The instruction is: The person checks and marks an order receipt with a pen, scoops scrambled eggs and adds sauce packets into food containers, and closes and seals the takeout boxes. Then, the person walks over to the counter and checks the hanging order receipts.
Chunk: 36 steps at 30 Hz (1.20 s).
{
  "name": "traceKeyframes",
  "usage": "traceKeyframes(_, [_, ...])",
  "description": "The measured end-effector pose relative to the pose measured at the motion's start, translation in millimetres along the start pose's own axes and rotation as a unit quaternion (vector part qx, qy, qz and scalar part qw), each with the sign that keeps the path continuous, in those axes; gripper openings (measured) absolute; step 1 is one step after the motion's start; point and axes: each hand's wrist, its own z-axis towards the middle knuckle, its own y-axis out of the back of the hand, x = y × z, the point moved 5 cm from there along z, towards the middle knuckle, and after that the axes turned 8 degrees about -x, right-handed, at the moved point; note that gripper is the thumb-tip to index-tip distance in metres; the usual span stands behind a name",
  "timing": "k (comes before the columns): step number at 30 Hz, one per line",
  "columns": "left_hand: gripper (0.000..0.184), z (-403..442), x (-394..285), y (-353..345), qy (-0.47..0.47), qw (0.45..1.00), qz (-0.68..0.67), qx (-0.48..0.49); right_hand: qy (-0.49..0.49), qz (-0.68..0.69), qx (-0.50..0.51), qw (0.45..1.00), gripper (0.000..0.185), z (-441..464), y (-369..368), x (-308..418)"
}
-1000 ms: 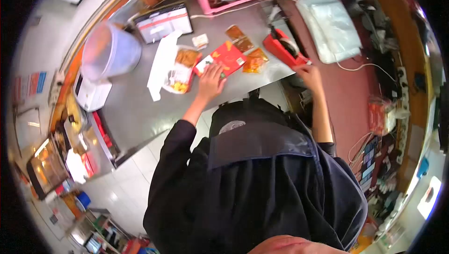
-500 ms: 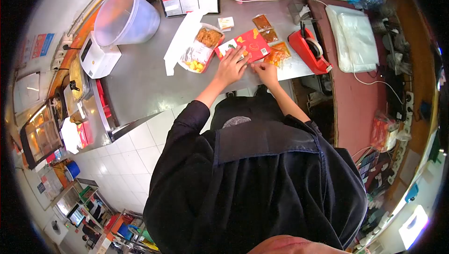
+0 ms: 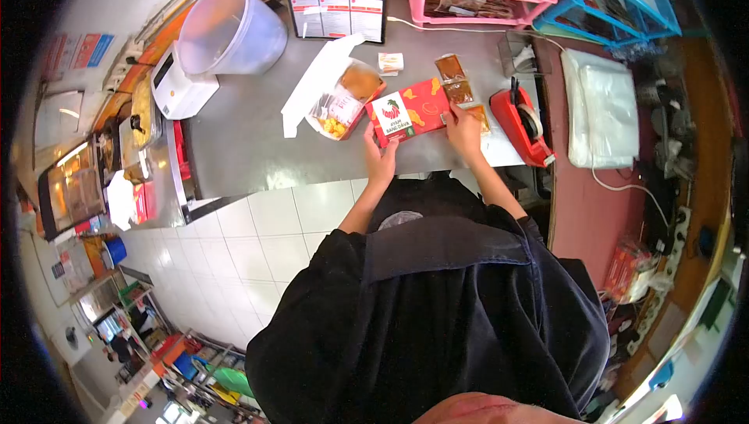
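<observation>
A closed red box [image 3: 421,112] with a white printed label panel is held between my two hands over the metal counter. My left hand [image 3: 379,157] grips its lower left corner, with the thumb on the front. My right hand [image 3: 466,134] pinches the right edge. Left of it stands an open meal box [image 3: 300,100] with its white lid flipped up. Inside are a brown fried piece [image 3: 362,83], a printed wrapped packet [image 3: 340,106] and yellow chunks [image 3: 334,127]. Brown sauce sachets [image 3: 450,69] lie beyond my right hand, and an orange packet [image 3: 481,118] is partly hidden behind it.
A red tape dispenser [image 3: 518,127] stands at the counter's right end. At the back are a tablet [image 3: 337,14], a small white packet [image 3: 391,63] and a pink rack [image 3: 484,7]. A clear tub [image 3: 234,34] stands left; plastic bags [image 3: 601,108] lie on the right-hand table.
The red box, earlier lying under my flattened left hand, is now gripped at both ends with its label showing. My right hand has moved to its right edge, covering part of the orange packet.
</observation>
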Motion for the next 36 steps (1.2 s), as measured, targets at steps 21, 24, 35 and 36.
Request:
traceKeyframes(21, [0.045, 193, -55, 213, -0.260, 0.902, 0.336, 0.077, 0.389, -0.025, 0.297, 0.872, 0.031, 82, -173, 240])
traceKeyframes(24, [0.053, 196, -37, 247, -0.261, 0.904, 0.326, 0.087, 0.454, 0.008, 0.120, 0.883, 0.041, 34, -193, 226])
traceKeyframes(35, [0.044, 218, 32, 274, -0.072, 0.991, 0.067, 0.095, 0.026, 0.205, -0.010, 0.978, 0.053, -60, -244, 238])
traceKeyframes(36, [0.042, 222, 27, 275, -0.057, 0.990, 0.082, 0.096, 0.015, 0.179, 0.004, 0.984, 0.052, -57, -241, 244])
